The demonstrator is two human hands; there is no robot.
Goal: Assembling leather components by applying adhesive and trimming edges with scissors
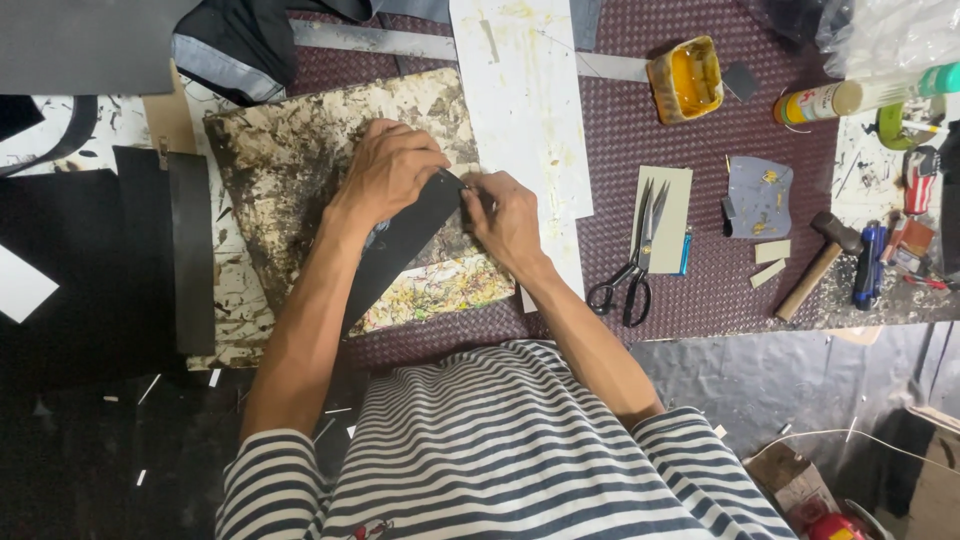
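A maroon woven mat [700, 150] covers the bench, and on it lies a stained, glue-spattered board [300, 150] with a white strip [520, 100] running beside it. Across the board sits a long black strip [400, 250], slanting down toward the person's striped shirt. Both hands meet at its upper end. The left hand [385, 175] is curled over the top of the strip, fingers pressing down on it; the right hand [505, 220] is closed in a pinch at the strip's end, thumb and fingertips together on the edge — whether a small tool is in that pinch I cannot tell.

Off to the right lie scissors [632, 265] on a pale card [672, 200], a grey scrap [760, 195], a hammer [815, 265], and further up a tub of yellow glue [686, 78] and a bottle [860, 95] on its side.

The likely trouble — as a judgement — is the strip creeping sideways under the pressing hand, since most of its length lies loose on the board, so the edge would come out crooked. The board's old glue could also mark the strip's underside.
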